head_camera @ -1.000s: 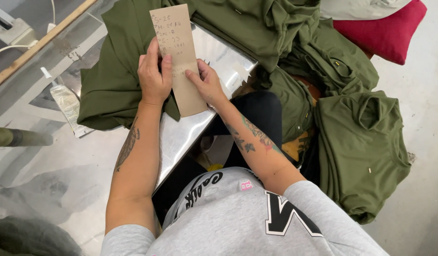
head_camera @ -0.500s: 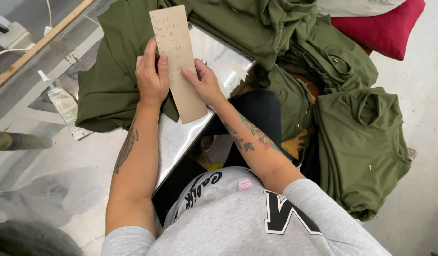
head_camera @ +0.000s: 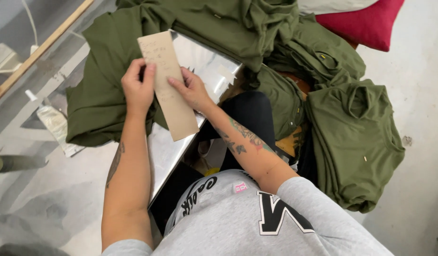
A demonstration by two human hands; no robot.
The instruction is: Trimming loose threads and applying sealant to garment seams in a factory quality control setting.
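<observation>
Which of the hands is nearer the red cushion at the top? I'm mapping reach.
The right hand. It lies below-left of the red cushion, on the cardboard strip; the left hand grips the strip's far edge, farther away.

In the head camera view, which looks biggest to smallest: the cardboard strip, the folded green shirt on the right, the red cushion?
1. Folded green shirt
2. Cardboard strip and red cushion look alike; the cushion is cut off by the frame, so unsure.
</observation>
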